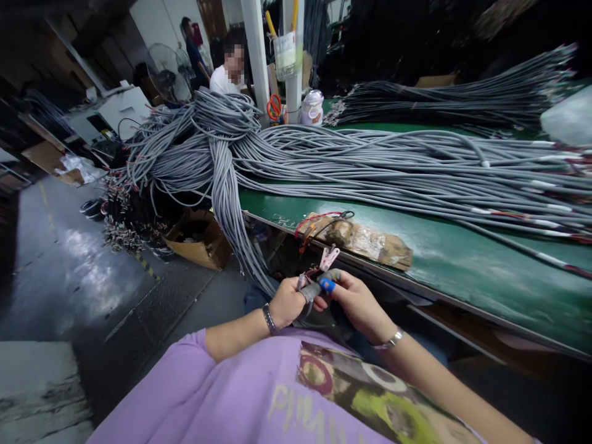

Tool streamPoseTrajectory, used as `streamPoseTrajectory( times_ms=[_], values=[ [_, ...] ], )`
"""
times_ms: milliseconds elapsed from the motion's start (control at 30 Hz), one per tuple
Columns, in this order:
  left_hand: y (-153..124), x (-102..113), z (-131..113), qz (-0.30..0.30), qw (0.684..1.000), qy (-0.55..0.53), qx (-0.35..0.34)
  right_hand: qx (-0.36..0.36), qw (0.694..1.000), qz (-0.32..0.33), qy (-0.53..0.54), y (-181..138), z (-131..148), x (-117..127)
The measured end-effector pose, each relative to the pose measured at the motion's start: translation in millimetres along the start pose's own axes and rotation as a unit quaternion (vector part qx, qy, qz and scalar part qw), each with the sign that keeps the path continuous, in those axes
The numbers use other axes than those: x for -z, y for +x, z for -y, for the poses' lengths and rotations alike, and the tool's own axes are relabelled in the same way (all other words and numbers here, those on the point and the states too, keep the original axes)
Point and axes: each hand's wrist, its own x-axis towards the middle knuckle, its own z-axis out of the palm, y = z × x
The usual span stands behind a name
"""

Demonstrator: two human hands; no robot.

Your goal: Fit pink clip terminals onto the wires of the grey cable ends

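1. The cable (301, 282) is between the two hands, in front of the wearer's lap and just off the near edge of the table (444, 283). Only a short grey part shows; the fingers cover the rest.
2. The left hand (287, 302) is curled, its fingers gathered round the cable. The right hand (351, 299) has thumb and forefinger brought close together beside it; what lies between those fingertips, if anything, I cannot tell.
3. A blue wrap (327, 284) covers part of a right finger. It probably adds some grip and protection, at a likely cost in feel.
4. A single cable should be light, springy and fairly smooth. It looks firm enough to hold a shape, yet it bends easily, as the drooping curve of the bundle (229, 203) suggests.
5. The best hold is on the grey jacket, a little back from the tip, with the other hand's fingertips free for fine work.
6. The thin wires (578, 271) at the ends of the row (370, 151) look soft and the most fragile part; pulling by them would be unwise.
7. The whole bundle would be heavy and apt to slither, so it calls for a broad grasp with both hands.
8. The clip (329, 258) stands just beyond the fingers, near the board (356, 237), where a loose strand could snag.
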Motion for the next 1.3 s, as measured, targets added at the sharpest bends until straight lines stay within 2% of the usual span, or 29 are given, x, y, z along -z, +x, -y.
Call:
streamPoseTrajectory(
  times_ms=[100,200,300,400,467,533,600,700,800,967,1067,1300],
  values=[
    [2.4,8.8,1.0,0.050,0.994,0.092,-0.013,0.005,0.999,0.001,-0.032,3.5,1.0,-1.2],
    [2.8,14.4,3.2,0.067,0.990,0.127,-0.006,-0.009,0.998,0.013,-0.052,8.6,-0.3,0.8],
    [-0.2,13.9,5.9,0.070,0.994,0.086,0.000,-0.003,0.999,-0.017,-0.045,12.7,-2.8,0.8],
    [-3.5,11.5,6.8,0.053,0.998,0.020,-0.006,-0.017,0.996,-0.073,0.041,14.2,-5.5,0.7],
    [-4.3,10.8,5.8,0.030,0.999,0.006,-0.012,-0.053,0.992,-0.070,0.093,13.6,-7.5,1.5],
    [-3.9,10.7,4.6,0.011,1.000,0.014,-0.014,-0.083,0.990,-0.048,0.100,12.3,-8.4,2.7],
    [-3.1,10.7,4.1,0.008,1.000,0.026,-0.014,-0.087,0.993,-0.041,0.073,11.0,-7.0,3.8],
    [-2.5,10.2,4.9,0.020,0.998,0.050,-0.021,-0.044,0.998,-0.037,-0.005,9.6,-0.7,5.1],
    [-2.6,9.4,5.6,0.026,0.997,0.069,-0.026,-0.020,0.996,0.001,-0.083,8.7,4.3,6.0],
    [-3.7,8.8,4.4,0.040,0.995,0.085,-0.030,-0.010,0.996,-0.004,-0.093,8.3,-1.7,7.0],
    [-4.3,8.8,3.0,0.023,0.996,0.074,-0.033,-0.021,0.997,-0.026,-0.075,7.8,-7.3,6.0],
    [-0.6,6.1,7.2,-0.070,0.997,-0.042,-0.002,-0.015,0.996,-0.075,-0.045,4.5,-11.6,0.3]
  ],
)
